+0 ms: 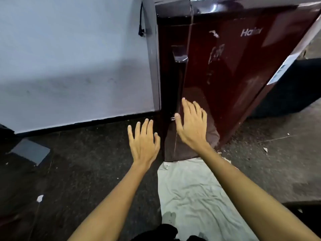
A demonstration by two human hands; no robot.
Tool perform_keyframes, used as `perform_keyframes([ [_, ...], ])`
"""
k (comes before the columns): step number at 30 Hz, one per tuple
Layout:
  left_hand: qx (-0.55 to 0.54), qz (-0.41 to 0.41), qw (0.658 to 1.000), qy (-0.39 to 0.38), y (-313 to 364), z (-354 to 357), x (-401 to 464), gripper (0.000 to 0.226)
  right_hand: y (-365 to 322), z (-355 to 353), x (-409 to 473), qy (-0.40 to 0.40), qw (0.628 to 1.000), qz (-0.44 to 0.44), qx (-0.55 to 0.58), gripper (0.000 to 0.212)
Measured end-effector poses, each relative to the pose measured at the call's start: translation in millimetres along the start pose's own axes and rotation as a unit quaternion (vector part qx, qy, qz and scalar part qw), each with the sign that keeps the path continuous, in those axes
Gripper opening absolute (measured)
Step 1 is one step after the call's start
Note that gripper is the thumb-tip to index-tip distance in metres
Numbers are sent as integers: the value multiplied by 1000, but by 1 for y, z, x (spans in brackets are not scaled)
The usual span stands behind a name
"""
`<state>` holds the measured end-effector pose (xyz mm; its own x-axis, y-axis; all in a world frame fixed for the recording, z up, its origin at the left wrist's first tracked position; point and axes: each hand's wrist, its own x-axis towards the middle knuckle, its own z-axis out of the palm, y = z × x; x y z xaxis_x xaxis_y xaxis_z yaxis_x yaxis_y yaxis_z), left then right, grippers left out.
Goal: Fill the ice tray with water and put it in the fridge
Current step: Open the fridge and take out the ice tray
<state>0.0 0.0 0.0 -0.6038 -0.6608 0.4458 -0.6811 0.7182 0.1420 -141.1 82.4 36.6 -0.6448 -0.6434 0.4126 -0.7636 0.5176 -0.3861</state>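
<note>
A dark red fridge (234, 66) stands against the pale wall with its door closed; a recessed handle (179, 55) runs down the door's left edge. My right hand (192, 125) is spread flat, fingers apart, over the lower left part of the door, and holds nothing. My left hand (143, 142) hovers open just left of the fridge's lower corner, above the floor, also with nothing in it. A small key (172, 118) sticks out of the door edge between the two hands. No ice tray is in view.
A crumpled white cloth (196, 193) lies on the dark floor in front of the fridge. A black plug and cord (141, 31) hang on the wall at the left. A grey flat object (31, 151) lies on the floor at far left. Bits of debris dot the floor.
</note>
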Motion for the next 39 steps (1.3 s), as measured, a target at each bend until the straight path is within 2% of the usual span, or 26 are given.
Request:
perform_keyframes([
  [5, -41, 12, 999, 27, 15, 8, 46, 48, -18, -10, 61, 43, 996, 42, 62, 62],
  [8, -88, 14, 996, 27, 27, 18, 69, 48, -25, -8, 83, 30, 981, 75, 176, 62],
  [13, -178, -13, 983, -33, 51, 23, 97, 56, -26, -6, 95, 22, 952, 117, 282, 43],
  [16, -265, -22, 960, -85, 60, 24, 109, 58, -22, -6, 94, 15, 951, 108, 288, 43],
  [20, -348, -51, 929, -115, 65, 24, 118, 47, -20, -5, 94, 9, 951, 104, 291, 47],
  [24, -351, -69, 928, -101, 66, 30, 121, 33, -20, -6, 93, 9, 949, 99, 300, 44],
  [39, -326, -131, 932, -89, 81, 25, 114, 33, -13, -19, 95, -33, 954, 72, 288, 51],
])
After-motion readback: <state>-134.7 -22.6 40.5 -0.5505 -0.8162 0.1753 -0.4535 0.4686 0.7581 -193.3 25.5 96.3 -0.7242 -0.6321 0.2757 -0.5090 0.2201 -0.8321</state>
